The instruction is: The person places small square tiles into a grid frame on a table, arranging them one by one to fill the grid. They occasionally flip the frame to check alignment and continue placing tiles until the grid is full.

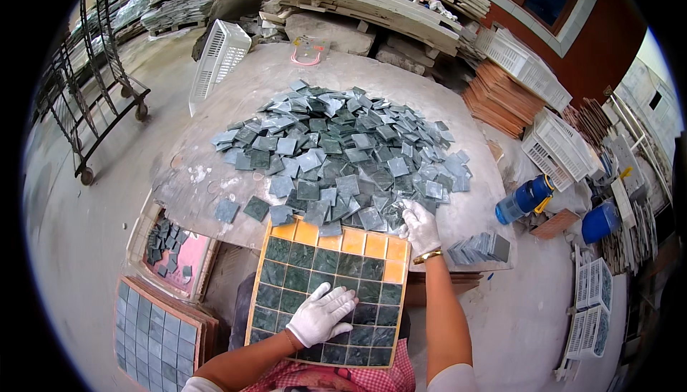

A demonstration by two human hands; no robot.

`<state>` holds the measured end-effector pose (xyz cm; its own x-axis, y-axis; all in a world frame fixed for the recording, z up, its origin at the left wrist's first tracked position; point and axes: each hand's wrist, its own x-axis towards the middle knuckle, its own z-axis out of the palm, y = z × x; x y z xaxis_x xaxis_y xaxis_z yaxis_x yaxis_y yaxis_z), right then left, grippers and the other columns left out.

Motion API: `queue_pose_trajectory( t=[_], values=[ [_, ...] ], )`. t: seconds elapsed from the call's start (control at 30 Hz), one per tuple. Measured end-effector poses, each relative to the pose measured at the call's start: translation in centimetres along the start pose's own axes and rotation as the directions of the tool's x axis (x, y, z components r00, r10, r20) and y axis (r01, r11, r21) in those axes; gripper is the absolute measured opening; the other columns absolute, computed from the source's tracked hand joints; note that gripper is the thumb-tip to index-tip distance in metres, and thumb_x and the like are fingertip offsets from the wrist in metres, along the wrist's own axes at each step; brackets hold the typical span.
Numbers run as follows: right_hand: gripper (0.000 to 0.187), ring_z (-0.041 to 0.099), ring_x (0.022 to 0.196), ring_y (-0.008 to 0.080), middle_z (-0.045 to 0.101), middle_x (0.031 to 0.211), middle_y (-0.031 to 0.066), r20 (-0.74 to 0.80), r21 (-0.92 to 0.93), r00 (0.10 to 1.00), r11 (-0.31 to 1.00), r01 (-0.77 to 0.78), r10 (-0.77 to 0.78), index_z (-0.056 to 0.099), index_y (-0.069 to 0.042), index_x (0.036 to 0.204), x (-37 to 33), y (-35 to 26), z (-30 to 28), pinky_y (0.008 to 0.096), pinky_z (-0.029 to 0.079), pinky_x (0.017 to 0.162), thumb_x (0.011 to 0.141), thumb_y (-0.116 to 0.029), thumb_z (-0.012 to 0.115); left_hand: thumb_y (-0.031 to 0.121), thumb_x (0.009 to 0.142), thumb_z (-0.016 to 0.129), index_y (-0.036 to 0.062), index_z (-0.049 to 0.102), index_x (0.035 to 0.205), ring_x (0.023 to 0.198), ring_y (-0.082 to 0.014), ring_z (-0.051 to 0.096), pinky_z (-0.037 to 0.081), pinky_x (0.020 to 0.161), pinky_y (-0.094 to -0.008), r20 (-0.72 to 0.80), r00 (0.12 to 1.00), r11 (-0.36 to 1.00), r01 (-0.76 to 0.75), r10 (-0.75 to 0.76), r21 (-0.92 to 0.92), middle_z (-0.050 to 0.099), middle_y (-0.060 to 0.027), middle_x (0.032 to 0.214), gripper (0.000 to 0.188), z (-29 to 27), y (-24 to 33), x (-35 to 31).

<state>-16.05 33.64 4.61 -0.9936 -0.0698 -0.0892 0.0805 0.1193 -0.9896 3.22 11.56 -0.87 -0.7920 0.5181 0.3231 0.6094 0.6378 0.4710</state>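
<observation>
A board with a raised grid [253, 310] rests at my lap, its squares mostly filled with dark green stone tiles [272, 273]. Orange squares [352, 241] show bare along its far row and at the right end of the second row. White-gloved, my left hand [320, 317] lies flat and open on the tiles in the middle of the board. My right hand [421, 227], also gloved, is at the near right edge of a heap of loose stone tiles [343, 148], just beyond the board's far right corner. Its fingers are curled in; what they grip is hidden.
The heap lies on a grey table [193, 156]. A row of stacked tiles [479, 247] stands at its right edge, by a blue water jug [524, 199]. At lower left are a filled tile board [154, 338] and a tray of dark pieces [202, 267]. White crates [218, 63] stand around.
</observation>
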Motion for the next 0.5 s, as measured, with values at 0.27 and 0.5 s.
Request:
queue_pose_trajectory(
  t=[0.27,0.5],
  values=[
    [0.033,0.063,0.066,0.0125,0.065,0.084,0.0077,0.662,-0.351,0.729,0.932,0.095,0.175,0.056,-0.004,0.121,-7.9,-3.2,6.5,0.0265,0.051,0.059,0.088,-0.011,0.055,0.012,0.094,0.048,0.0020,0.040,0.129,0.076,-0.0160,0.063,0.053,0.066,-0.0250,0.354,0.751,-0.300,0.215,-0.557,-0.929,0.060,-0.0134,0.103,0.038,-3.1,-0.8,1.4],
    [0.035,0.063,0.090,0.0322,0.066,0.099,0.0156,0.193,-0.657,0.975,0.724,0.209,-0.107,0.061,-0.007,0.113,-1.5,0.6,3.2,0.0377,0.050,0.078,0.084,-0.027,0.061,0.011,0.094,0.047,0.0066,0.054,0.107,0.062,-0.0105,0.058,0.049,0.053,-0.0180,0.092,0.269,-0.087,0.031,-0.959,-0.996,0.062,-0.0057,0.086,0.016,-12.4,-16.0,-10.8]
  ],
)
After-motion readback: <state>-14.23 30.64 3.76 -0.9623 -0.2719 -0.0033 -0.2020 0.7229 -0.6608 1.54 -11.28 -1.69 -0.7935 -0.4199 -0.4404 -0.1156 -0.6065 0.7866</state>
